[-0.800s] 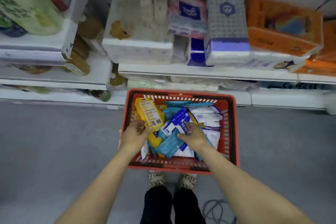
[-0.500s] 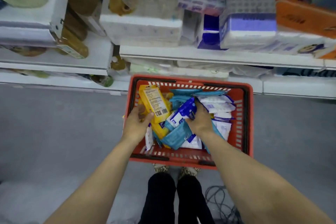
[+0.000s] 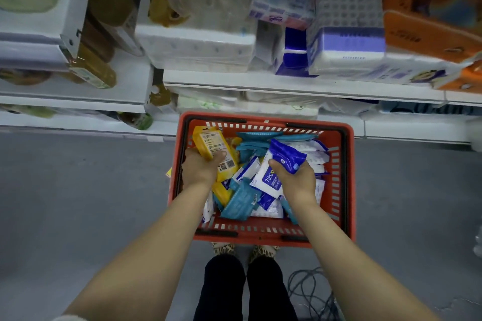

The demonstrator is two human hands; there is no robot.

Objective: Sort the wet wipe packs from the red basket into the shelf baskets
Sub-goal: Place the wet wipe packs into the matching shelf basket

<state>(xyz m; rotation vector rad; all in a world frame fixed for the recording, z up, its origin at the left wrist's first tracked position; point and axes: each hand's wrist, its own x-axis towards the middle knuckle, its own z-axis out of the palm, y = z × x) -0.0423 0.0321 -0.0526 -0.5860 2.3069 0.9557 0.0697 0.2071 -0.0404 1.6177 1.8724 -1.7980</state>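
A red basket (image 3: 345, 180) stands on the grey floor below the shelves, holding several wet wipe packs in teal, white and blue. My left hand (image 3: 199, 168) grips a yellow wipe pack (image 3: 212, 144) over the basket's left side. My right hand (image 3: 296, 178) holds a blue and white wipe pack (image 3: 283, 157), lifted a little above the pile in the middle. Teal packs (image 3: 238, 203) lie loose near the basket's front. No shelf baskets are in view.
White shelves (image 3: 300, 85) above the basket carry tissue and paper packs, with orange packs (image 3: 430, 8) at the right and bottles (image 3: 91, 70) at the left. A coil of cable (image 3: 310, 292) lies on the floor by my feet.
Both hands have lifted from the pile: the left with the yellow pack, the right with the blue and white pack. The view has moved closer to the basket.
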